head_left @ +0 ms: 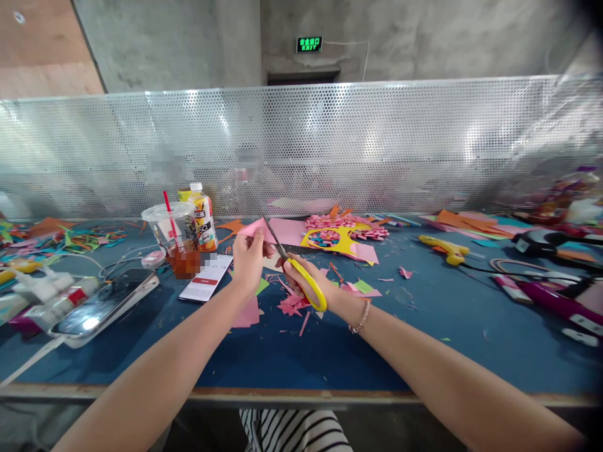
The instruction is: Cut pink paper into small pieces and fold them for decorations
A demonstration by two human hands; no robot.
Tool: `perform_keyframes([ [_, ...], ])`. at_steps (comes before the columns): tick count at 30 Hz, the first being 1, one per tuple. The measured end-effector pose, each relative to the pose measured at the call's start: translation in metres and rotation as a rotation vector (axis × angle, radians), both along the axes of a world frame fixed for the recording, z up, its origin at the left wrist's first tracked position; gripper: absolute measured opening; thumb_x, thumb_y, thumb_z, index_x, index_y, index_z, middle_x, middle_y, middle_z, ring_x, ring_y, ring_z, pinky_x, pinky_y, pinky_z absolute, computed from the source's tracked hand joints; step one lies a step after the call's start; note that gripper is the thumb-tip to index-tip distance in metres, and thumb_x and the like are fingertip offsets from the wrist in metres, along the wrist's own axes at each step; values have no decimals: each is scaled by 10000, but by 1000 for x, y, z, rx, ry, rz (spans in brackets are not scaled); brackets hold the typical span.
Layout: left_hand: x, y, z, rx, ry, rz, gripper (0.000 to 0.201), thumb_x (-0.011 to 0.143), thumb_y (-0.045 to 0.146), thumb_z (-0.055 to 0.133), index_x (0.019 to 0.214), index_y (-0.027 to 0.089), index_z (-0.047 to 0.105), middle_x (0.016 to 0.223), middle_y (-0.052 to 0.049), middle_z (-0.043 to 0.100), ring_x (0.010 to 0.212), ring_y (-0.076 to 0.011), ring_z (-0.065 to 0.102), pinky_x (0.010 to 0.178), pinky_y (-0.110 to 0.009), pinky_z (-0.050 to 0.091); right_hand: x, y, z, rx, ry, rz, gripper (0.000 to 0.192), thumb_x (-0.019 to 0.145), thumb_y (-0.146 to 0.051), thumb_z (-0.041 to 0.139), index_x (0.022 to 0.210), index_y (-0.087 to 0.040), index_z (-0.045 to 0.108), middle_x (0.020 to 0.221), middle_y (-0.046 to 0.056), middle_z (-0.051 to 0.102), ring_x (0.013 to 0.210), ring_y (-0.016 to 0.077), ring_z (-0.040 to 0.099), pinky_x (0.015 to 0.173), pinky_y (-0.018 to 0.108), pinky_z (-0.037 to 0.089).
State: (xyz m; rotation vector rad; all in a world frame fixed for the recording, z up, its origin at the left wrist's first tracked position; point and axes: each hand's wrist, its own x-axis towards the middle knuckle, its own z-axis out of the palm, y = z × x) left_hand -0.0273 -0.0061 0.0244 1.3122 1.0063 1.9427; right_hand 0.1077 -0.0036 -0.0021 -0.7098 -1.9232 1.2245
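Counter [424, 326]: blue, strewn with paper scraps.
Left hand [248, 257]: pinches pink paper [257, 228], raised for cutting.
Right hand [308, 282]: grips scissors [301, 276], blades at paper.

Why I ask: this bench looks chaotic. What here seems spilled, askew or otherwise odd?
Nothing is spilled: the iced drink cup and juice bottle stand upright. Pink paper scraps litter the blue table beneath the hands. One phone lies askew near the front-left edge.
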Motion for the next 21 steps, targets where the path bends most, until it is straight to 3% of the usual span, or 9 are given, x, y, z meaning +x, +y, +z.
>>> perform_keyframes([
  [8,3,0,-4,15,14,-112,295,795,360,502,575,164,493,448,17,497,392,-74,451,427,-211,353,-2,5,-7,-204,138,77,426,759,-631,441,763,-208,387,501,-88,350,372,51,289,346,183,251],
  [14,3,2,-6,-1,61,-106,321,796,358,494,552,149,499,443,10,499,396,-70,458,430,-204,357,-4,5,-7,-178,141,50,454,741,-653,440,707,-205,373,472,-84,357,355,53,295,333,184,257],
  [21,3,1,-5,-9,44,-136,289,793,327,491,564,151,510,442,22,484,400,-63,447,425,-198,342,-6,3,-8,-71,86,-62,404,781,-615,414,815,-212,424,488,-85,343,360,55,285,338,187,243],
])
